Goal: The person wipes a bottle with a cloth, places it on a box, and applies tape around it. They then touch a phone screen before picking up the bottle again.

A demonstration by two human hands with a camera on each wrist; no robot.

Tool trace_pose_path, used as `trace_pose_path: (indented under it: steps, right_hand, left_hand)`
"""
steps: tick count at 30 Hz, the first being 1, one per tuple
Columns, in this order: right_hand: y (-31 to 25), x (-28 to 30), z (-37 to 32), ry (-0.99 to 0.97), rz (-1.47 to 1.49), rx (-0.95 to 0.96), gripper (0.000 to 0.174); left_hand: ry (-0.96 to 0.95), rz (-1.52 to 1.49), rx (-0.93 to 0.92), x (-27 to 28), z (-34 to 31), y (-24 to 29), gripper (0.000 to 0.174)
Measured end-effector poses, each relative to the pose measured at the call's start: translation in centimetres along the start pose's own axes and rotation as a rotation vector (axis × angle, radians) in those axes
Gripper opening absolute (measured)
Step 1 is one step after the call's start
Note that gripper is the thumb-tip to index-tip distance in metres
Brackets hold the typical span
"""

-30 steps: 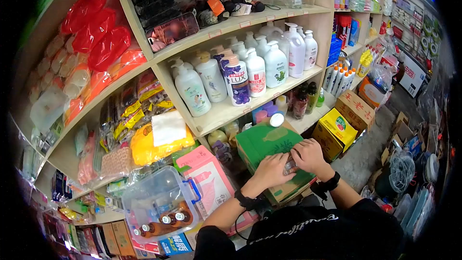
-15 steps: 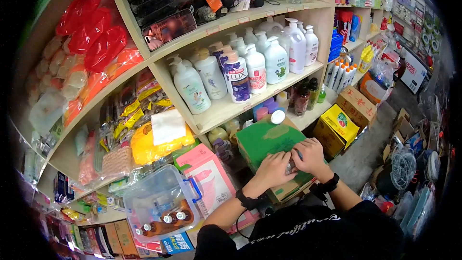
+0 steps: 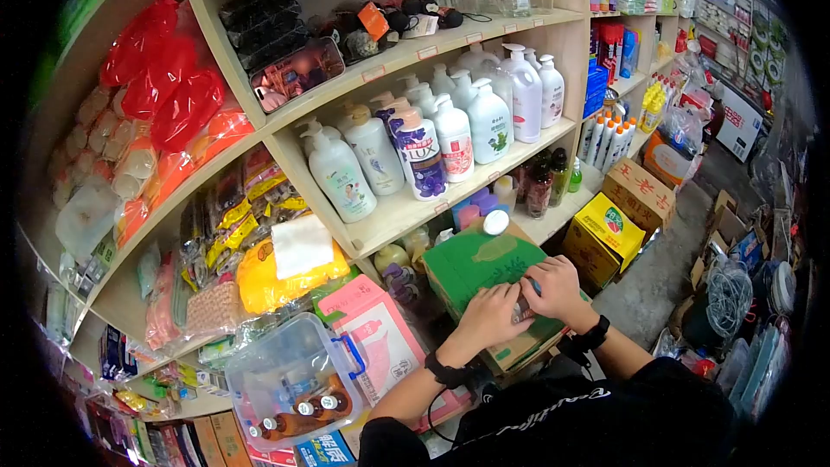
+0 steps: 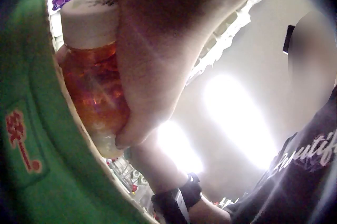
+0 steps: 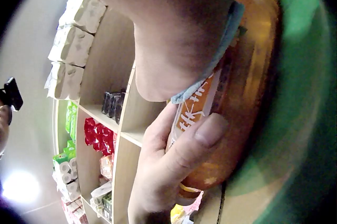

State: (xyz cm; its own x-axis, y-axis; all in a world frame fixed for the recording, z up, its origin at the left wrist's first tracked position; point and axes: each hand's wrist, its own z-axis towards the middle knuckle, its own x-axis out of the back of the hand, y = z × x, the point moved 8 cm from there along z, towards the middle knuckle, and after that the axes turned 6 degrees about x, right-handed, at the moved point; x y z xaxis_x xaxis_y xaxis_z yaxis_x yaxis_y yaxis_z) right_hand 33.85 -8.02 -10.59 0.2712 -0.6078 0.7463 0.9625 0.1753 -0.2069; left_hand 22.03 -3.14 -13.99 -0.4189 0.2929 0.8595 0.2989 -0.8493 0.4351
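Note:
An amber bottle point(image 4: 95, 89) with a white cap lies on its side on a green carton point(image 3: 484, 251). My left hand point(image 3: 491, 316) grips its capped end, fingers wrapped round it, and the left thumb point(image 5: 202, 139) shows beside the orange label in the right wrist view. Close beside it, my right hand point(image 3: 556, 287) holds a thin blue cloth point(image 5: 210, 71) against the bottle near the label. In the head view the two hands cover most of the bottle.
Left of the carton, a clear plastic bin point(image 3: 285, 337) with a blue handle holds several amber bottles. A pink carton point(image 3: 380, 337) stands between. Pump bottles point(image 3: 419, 156) line the shelf ahead. Yellow cartons point(image 3: 605, 229) stand on the floor at right.
The head view has shifted slightly. Both hands stay at the bottle on the carton; blue cloth shows by the right fingers now, but was not visible a second ago.

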Motion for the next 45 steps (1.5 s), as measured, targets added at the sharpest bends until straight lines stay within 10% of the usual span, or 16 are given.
trace_pose_path:
  steps: [45]
  right_hand:
    - [-0.6, 0.9, -0.1, 0.029, 0.015, -0.008, 0.019]
  left_hand:
    - [0.009, 0.008, -0.013, 0.3, -0.3, 0.6, 0.077]
